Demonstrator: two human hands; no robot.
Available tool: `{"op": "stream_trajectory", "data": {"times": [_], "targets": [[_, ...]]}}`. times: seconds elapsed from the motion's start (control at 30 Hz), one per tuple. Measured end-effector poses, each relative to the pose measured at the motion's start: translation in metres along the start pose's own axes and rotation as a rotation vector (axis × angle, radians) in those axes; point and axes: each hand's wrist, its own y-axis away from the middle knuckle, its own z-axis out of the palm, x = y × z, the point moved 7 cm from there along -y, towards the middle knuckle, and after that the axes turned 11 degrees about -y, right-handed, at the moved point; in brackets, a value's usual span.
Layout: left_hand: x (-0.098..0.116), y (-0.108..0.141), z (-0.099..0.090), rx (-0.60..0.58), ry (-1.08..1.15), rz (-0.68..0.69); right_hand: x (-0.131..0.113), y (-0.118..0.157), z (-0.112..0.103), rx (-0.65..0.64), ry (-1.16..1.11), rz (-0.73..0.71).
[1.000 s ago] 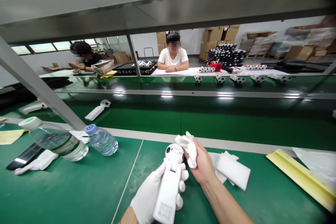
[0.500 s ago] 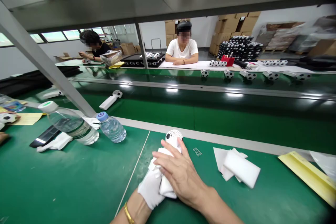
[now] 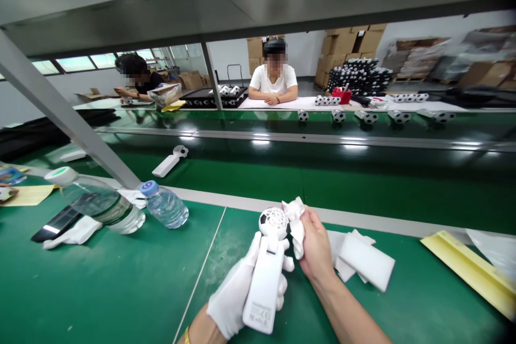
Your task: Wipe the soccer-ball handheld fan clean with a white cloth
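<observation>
Bottles (image 3: 166, 206) left; open green tabletop (image 3: 133, 285) nearer.

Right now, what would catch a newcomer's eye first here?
Probably the football-patterned device in the gloved left hand, front and centre, with the bare right hand holding a crumpled white cloth at its round head. Next, two clear bottles lying to the left.

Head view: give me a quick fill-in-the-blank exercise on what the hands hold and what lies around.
The left hand holds a device coloured ____. The crumpled cloth is in the hand on the ____. The small bottle has a ____ cap.

Missing words: white; right; blue.
</observation>
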Motion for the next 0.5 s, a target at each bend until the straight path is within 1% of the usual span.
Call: {"op": "stream_trajectory", "data": {"times": [0.07, 0.17, 0.33, 0.5], "targets": [[0.005, 0.001, 0.001, -0.011, -0.046, 0.026, 0.006, -0.005, -0.005, 0.026, -0.194, 0.085], [0.010, 0.003, 0.002, 0.000, -0.119, 0.069, 0.009, -0.009, -0.004, -0.006, -0.345, 0.158], [0.013, 0.005, 0.001, 0.086, -0.265, 0.157, 0.015, -0.010, 0.000, -0.076, -0.446, 0.253], [0.023, 0.004, -0.004, 0.259, -0.492, 0.295, 0.022, -0.012, -0.003, -0.119, -0.458, 0.327]]}}
